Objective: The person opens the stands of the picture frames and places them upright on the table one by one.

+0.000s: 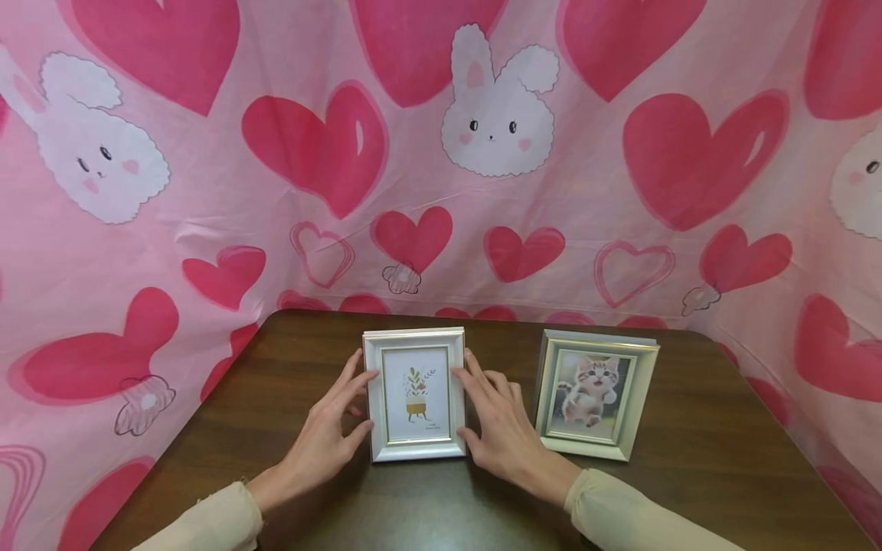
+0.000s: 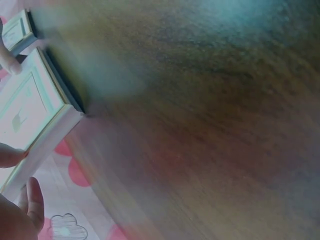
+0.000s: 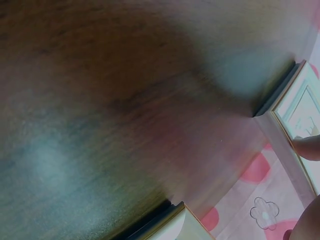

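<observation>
A white picture frame (image 1: 417, 453) with a thin gold inner line stands upright on the table, showing a print of a potted plant. My left hand (image 1: 324, 432) holds its left side, thumb low on the front edge and fingers higher up. On the opposite side my right hand (image 1: 506, 428) grips it in the same manner. The left wrist view shows the left thumb (image 2: 11, 156) on the face of the frame (image 2: 55, 125), other fingers beside its edge. In the right wrist view the right thumb (image 3: 307, 147) lies against the front border.
To the right stands a second, cream picture frame (image 1: 637, 405) with a kitten photo, turned slightly and close to the right hand. The dark wooden table (image 1: 717, 428) carries both. A pink cloth (image 1: 586, 199) with hearts and rabbits hangs around the back and sides.
</observation>
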Available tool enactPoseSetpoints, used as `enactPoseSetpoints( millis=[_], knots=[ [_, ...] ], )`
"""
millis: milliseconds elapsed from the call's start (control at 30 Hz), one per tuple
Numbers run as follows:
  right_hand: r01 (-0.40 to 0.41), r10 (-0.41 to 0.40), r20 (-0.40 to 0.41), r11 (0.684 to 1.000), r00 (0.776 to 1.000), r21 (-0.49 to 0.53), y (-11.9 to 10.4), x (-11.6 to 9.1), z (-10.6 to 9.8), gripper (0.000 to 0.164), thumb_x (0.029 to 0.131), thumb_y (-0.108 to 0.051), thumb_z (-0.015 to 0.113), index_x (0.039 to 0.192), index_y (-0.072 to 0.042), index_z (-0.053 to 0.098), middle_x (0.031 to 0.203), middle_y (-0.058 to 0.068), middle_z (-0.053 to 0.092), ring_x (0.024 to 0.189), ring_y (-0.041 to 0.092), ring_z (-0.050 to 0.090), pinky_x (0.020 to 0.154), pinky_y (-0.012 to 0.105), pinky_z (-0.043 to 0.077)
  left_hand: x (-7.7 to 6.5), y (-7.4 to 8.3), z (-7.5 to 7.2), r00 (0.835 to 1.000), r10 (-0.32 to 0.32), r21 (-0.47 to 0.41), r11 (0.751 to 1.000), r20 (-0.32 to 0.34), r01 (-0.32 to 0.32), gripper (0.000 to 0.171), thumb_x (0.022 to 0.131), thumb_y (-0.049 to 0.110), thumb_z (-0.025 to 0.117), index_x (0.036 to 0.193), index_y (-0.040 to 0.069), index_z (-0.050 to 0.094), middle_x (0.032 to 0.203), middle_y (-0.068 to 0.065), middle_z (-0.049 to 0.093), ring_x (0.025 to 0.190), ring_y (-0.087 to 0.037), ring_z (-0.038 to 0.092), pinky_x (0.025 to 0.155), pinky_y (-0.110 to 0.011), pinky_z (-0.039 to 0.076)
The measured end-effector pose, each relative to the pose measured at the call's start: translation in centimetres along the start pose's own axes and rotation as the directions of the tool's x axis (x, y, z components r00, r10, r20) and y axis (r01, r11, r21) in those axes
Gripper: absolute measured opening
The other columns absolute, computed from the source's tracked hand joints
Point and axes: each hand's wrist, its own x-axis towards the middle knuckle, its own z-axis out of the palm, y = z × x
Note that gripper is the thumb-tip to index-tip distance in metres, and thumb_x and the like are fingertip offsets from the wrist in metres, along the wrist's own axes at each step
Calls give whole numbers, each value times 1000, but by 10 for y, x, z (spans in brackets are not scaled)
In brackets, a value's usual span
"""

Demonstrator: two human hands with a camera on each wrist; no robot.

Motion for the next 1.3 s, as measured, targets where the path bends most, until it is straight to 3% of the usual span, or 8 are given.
enactPoseSetpoints(
  millis=[200, 400, 633, 867, 1300],
  knots=[
    [15, -16, -20, 1000, 1000, -23, 1, -1, 1, 102, 71, -19, 98, 157, -15, 42, 173, 8, 23, 127, 31, 50, 92, 47, 39, 1, 0, -1, 1000, -8, 8, 1000, -2, 8, 89, 72, -17, 88, 150, 12, 55, 164, -16, 41, 101, -17, 66, 76, -29, 59],
    [30, -32, -38, 999, 999, -40, 0, -2, 1, 102, 71, -20, 98, 157, -15, 42, 173, 9, 24, 127, 32, 49, 91, 47, 39, 2, 2, -4, 999, -43, 0, 999, 4, 43, 88, 73, -16, 88, 148, 16, 56, 148, -14, 59, 96, -15, 67, 77, -31, 59],
    [42, -44, -53, 999, 998, -33, -2, -4, 0, 102, 71, -16, 97, 157, -15, 43, 173, 8, 24, 129, 35, 48, 92, 48, 40, 1, 2, -3, 1000, -10, -4, 1000, -16, 10, 86, 70, -17, 90, 144, 12, 58, 147, -13, 58, 105, -19, 66, 77, -31, 60],
    [49, -51, -54, 998, 997, -40, -2, -5, 1, 100, 73, -16, 96, 158, -15, 42, 173, 8, 22, 130, 36, 47, 92, 49, 40, -1, 4, -1, 998, 45, 12, 999, -54, -45, 84, 65, -18, 92, 138, 10, 61, 137, -7, 60, 101, -17, 65, 74, -29, 59],
    [75, -78, -66, 996, 995, -56, -2, -4, -2, 106, 76, -14, 93, 163, -13, 32, 170, 10, 32, 130, 36, 47, 95, 50, 40, -7, 11, -2, 998, 37, 30, 999, -49, -36, 80, 65, -15, 94, 133, 12, 61, 135, -3, 57, 100, -16, 63, 74, -28, 57]
  ],
)
